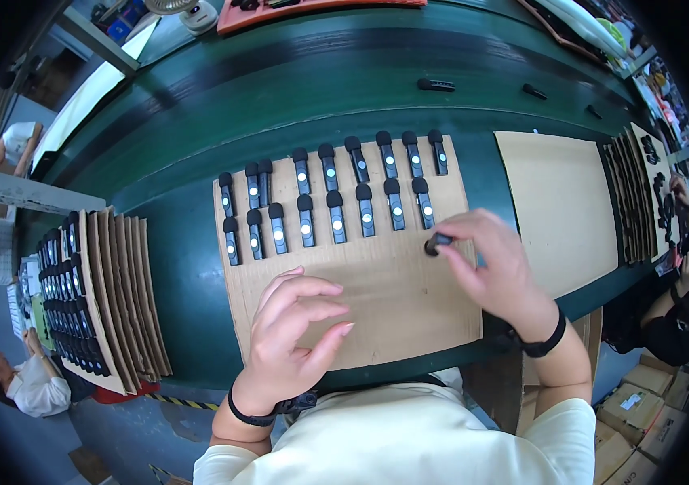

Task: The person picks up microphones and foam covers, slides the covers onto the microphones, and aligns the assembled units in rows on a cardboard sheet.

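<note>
Right of centre in the frame, the right hand [496,265] pinches a black foam-tipped microphone [433,245] between thumb and fingertips, over the cardboard sheet [397,295]. At lower centre, the left hand [289,335] is open (fingers loosely curved, spread apart). Two rows of similar microphones [335,218] lie across the sheet's upper half.
</note>
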Tool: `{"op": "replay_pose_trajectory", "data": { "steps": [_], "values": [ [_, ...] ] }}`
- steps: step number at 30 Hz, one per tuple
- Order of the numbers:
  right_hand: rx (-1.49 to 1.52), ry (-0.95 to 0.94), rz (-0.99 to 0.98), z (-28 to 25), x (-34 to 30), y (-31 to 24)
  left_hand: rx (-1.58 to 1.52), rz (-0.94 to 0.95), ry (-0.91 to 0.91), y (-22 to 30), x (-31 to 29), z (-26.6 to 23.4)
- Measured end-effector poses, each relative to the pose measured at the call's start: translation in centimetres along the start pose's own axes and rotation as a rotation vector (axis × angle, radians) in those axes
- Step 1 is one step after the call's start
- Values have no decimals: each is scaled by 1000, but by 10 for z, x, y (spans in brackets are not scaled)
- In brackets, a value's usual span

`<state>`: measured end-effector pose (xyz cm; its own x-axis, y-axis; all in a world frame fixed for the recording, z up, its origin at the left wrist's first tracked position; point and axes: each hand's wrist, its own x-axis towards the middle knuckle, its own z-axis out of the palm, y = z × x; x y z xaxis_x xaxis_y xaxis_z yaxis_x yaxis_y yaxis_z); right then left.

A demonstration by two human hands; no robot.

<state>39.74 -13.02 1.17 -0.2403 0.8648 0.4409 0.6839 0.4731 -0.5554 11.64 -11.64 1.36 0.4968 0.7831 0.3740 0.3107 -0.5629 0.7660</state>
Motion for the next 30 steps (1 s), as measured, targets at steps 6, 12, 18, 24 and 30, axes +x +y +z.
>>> {"op": "replay_pose_trajectory", "data": {
  "steps": [6,12,18,24,30],
  "values": [
    [-293,-42,-47,-9,-9,34,-6,1,-9,-1,2,-2],
    [-295,-182,-97,-6,-22,36,8,5,-15,-1,4,-3],
    [-285,-161,-97,-3,-15,53,5,-9,-22,-1,6,-1],
    [-280,-165,-125,-9,-3,58,-1,-14,-26,1,9,0],
    [-237,-182,-93,-27,20,65,12,-6,-15,-1,13,0]
  ]
}}
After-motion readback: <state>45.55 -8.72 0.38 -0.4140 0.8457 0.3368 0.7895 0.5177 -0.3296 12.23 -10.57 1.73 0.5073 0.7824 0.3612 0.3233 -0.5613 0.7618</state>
